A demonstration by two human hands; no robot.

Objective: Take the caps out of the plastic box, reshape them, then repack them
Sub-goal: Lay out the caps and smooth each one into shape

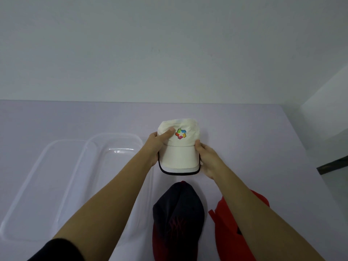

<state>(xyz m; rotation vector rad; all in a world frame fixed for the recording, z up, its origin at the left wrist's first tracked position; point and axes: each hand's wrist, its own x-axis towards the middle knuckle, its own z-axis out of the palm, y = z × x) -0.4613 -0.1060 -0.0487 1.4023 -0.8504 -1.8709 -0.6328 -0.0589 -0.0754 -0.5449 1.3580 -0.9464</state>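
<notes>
— While you've got both hands busy up there, what's lying at the left of the frame?

— At the far left sits the lid (43, 185), and beside it the plastic box (116, 147), which looks empty; I judge it stays close so repacking is a short reach. Moving right, my left hand (153, 147) is closed on the left side of the white cap (178, 146), thumb pressed flat on the front panel next to the coloured logo (180, 134), I think to push the creased crown back into shape.

— And the other hand?

— My right hand (206, 157) is closed around the brim's right edge, steadying it. So the cap sits squarely between the two hands, at centre frame, brim toward me.

— Is it lifted or resting?

— I cannot tell; it may touch the table (244, 129).

— What's below?

— At lower centre lies the dark cap (178, 213), and just right of it the red cap (226, 223), partly under my right forearm. Both wait outside the box.
</notes>
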